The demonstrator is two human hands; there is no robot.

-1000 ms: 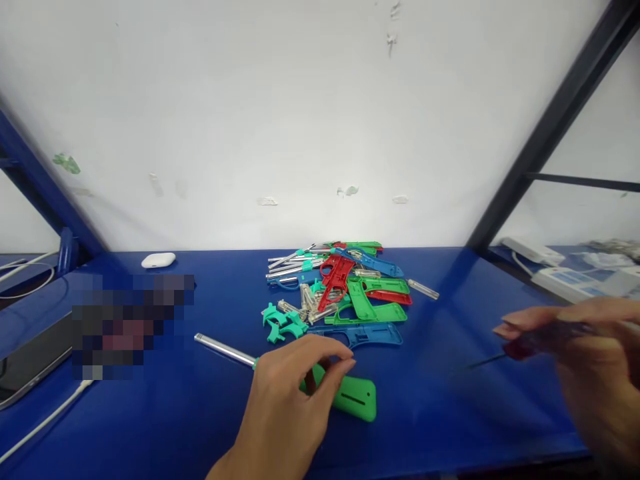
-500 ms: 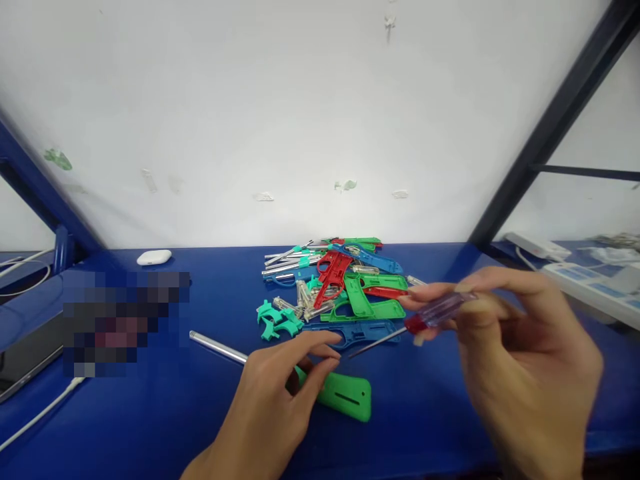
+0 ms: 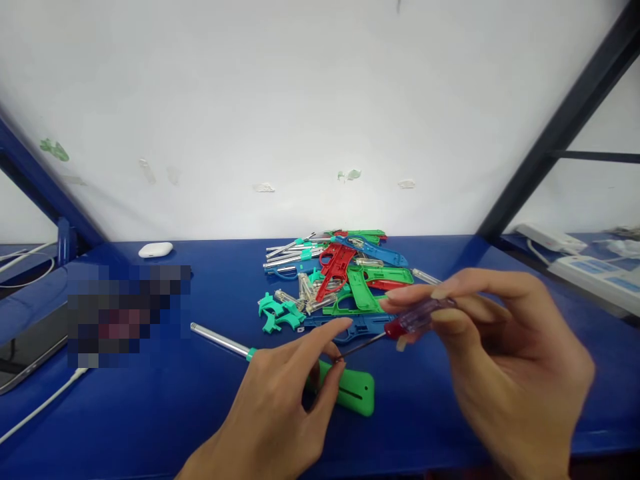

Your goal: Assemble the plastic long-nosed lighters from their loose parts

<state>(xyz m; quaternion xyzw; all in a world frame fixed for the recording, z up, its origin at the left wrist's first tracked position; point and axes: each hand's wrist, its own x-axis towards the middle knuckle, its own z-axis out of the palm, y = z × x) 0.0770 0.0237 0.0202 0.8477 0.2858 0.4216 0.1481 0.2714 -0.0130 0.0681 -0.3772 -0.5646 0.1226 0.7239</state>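
Note:
On the table lies a long lighter with a green handle (image 3: 357, 393) and a silver tube (image 3: 219, 340), its middle hidden under my left hand (image 3: 280, 393). The thumb and forefinger of that hand are pinched together over the handle; whatever is between them is too small to make out. My right hand (image 3: 510, 353) grips a screwdriver with a clear purple and red handle (image 3: 415, 317). Its thin shaft (image 3: 364, 345) slants down to the left, and the tip meets my left fingertips.
Behind my hands is a pile of red, blue and green handle shells (image 3: 367, 293), with silver tubes, clear parts and teal triggers (image 3: 280, 312). A white case (image 3: 155, 250) and a phone (image 3: 33, 347) with a cable (image 3: 43, 410) lie left. A power strip (image 3: 600, 273) is at right.
My right hand has brought the screwdriver left and down, so its tip now reaches my left fingertips. My left hand has shifted slightly right, and the view has tilted a little.

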